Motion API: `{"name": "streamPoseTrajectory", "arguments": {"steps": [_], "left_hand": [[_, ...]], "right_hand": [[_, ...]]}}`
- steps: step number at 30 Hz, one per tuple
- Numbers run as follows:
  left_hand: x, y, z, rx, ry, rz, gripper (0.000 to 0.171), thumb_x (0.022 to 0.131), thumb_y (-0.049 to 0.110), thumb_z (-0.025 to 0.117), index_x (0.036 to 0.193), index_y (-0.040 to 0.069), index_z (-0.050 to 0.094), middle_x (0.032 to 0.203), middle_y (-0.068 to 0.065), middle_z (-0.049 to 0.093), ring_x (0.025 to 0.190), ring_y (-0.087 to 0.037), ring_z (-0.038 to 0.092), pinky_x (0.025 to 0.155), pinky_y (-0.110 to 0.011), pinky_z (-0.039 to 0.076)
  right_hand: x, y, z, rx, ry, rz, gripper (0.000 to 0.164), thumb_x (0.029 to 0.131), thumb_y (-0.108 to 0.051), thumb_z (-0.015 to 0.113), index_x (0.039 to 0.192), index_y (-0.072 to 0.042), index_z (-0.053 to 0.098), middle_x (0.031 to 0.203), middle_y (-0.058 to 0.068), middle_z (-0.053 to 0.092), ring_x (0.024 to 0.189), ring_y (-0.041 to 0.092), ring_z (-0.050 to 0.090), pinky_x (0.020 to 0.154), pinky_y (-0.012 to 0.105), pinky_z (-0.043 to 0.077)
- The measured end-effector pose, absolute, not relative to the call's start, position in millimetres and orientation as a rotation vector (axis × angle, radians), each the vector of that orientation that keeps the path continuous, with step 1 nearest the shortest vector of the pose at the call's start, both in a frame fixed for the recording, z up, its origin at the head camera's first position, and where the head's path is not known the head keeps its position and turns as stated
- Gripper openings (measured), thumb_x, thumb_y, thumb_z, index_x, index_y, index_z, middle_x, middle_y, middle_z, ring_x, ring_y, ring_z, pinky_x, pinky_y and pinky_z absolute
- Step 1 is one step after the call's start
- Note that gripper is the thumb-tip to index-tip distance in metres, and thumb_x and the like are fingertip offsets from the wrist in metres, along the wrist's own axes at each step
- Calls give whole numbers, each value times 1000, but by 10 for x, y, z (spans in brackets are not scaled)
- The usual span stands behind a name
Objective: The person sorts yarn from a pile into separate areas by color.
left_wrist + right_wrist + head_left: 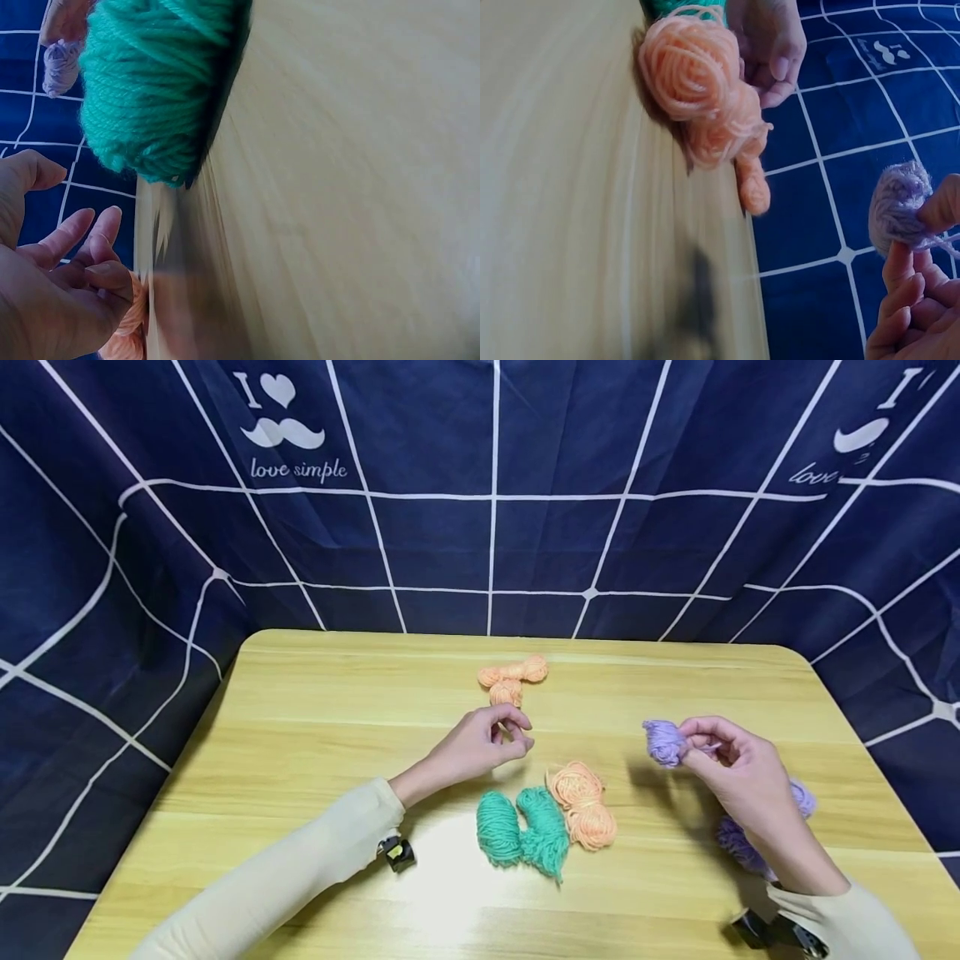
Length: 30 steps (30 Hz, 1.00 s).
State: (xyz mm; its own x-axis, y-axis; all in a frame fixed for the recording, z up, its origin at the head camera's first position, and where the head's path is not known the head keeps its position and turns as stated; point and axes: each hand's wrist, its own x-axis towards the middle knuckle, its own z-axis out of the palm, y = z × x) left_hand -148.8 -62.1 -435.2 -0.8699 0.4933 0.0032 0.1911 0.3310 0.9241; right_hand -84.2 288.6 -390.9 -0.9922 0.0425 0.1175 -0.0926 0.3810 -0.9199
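My right hand (738, 768) pinches a small purple yarn ball (664, 743) between thumb and fingers, held above the right side of the table. In the right wrist view the same purple yarn (900, 206) shows with a loose strand trailing from it. My left hand (483, 739) hovers over the middle of the table with bent, relaxed fingers and nothing between them. Just beyond it are an orange yarn ball (506, 692) and an orange skein (513, 672). Nearer me lie a green yarn ball (498, 828), a second green skein (543, 833) and a larger orange skein (582, 806).
More purple yarn (738, 843) lies on the table, partly hidden under my right forearm. The wooden table (337, 693) has rounded far corners. A dark blue cloth (427, 543) with white lines hangs behind it and along both sides.
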Motion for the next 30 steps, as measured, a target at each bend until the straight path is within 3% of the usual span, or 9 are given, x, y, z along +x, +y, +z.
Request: {"name": "streamPoseTrajectory", "arguments": {"steps": [14, 30], "left_hand": [[-1482, -532, -4337, 676, 2270, 1526, 34, 97, 21, 73, 125, 3, 72, 101, 2, 67, 78, -14, 52, 73, -28, 45], [-1455, -448, -4371, 712, 2256, 1513, 32, 96, 19, 80, 123, 2, 72, 98, 2, 72, 79, -17, 58, 73, -28, 47]], "right_hand": [[-735, 2998, -3912, -19, -2565, 1565, 14, 100, 0, 75, 109, -10, 76, 87, -11, 72, 73, 8, 55, 63, 21, 44], [-653, 3113, -3958, -41, -2517, 1578, 20, 97, 7, 73, 108, -10, 76, 85, -10, 72, 69, 7, 56, 59, 21, 44]]}}
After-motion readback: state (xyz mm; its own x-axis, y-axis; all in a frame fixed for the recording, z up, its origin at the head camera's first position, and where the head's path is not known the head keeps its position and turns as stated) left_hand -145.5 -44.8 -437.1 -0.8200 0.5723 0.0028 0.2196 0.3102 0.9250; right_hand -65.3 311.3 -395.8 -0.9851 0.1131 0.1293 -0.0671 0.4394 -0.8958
